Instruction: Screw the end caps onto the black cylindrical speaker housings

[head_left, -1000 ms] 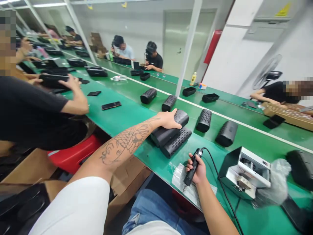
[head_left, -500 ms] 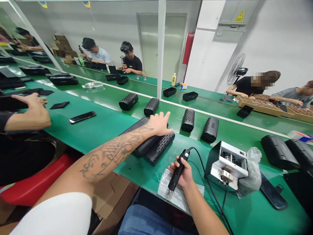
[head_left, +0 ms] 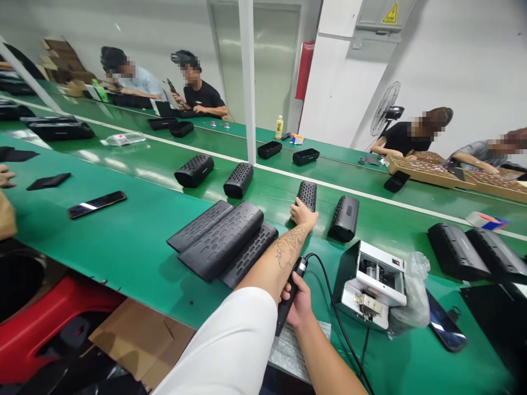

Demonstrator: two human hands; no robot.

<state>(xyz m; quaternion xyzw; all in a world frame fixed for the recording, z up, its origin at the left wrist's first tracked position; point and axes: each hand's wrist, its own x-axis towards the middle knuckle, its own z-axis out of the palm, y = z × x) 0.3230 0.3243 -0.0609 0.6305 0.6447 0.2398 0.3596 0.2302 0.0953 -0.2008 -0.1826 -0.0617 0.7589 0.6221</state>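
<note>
Green workbench [head_left: 135, 247] | wall box [head_left: 366, 15]: yellow warning triangle [head_left: 390, 13], small print illegible | bottle label [head_left: 279, 128] unreadable | hands apart | left hand [head_left: 303, 214] at near end of perforated black casing [head_left: 308, 193] on glossy strip [head_left: 274, 192], grip unclear | right hand [head_left: 302, 303] wrapped round black corded tool [head_left: 284, 315]

White machine [head_left: 376, 288] obstructs the right hand's [head_left: 301, 304] right side.

Left arm [head_left: 284, 255] is outstretched, right fingers [head_left: 285, 292] curled.
</note>
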